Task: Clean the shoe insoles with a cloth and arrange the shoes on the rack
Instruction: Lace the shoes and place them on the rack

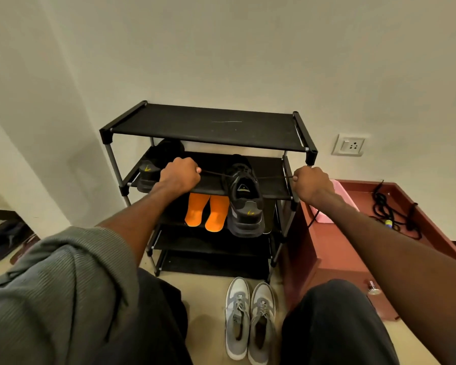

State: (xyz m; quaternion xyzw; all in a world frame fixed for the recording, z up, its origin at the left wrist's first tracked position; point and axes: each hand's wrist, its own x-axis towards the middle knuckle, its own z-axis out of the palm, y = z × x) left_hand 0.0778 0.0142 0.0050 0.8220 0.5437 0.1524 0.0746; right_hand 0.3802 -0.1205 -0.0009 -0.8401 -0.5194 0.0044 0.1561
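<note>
A black shoe rack [208,127] stands against the wall. On its second shelf a black shoe [244,196] sits with its heel toward me, hanging over the front edge. My left hand [179,175] and my right hand [311,184] each pinch one end of its black lace [216,173], pulled taut to both sides. A second black shoe [153,167] sits at the shelf's left, partly behind my left hand. Two orange insoles [207,213] lean on the shelf below. No cloth is clearly in view.
A pair of grey sneakers [250,320] stands on the floor between my knees. A reddish-brown cabinet [334,248] at the right carries a pink item [338,191] and black cables [390,206]. Dark footwear [3,241] lies at far left. A wall socket [349,145] is right of the rack.
</note>
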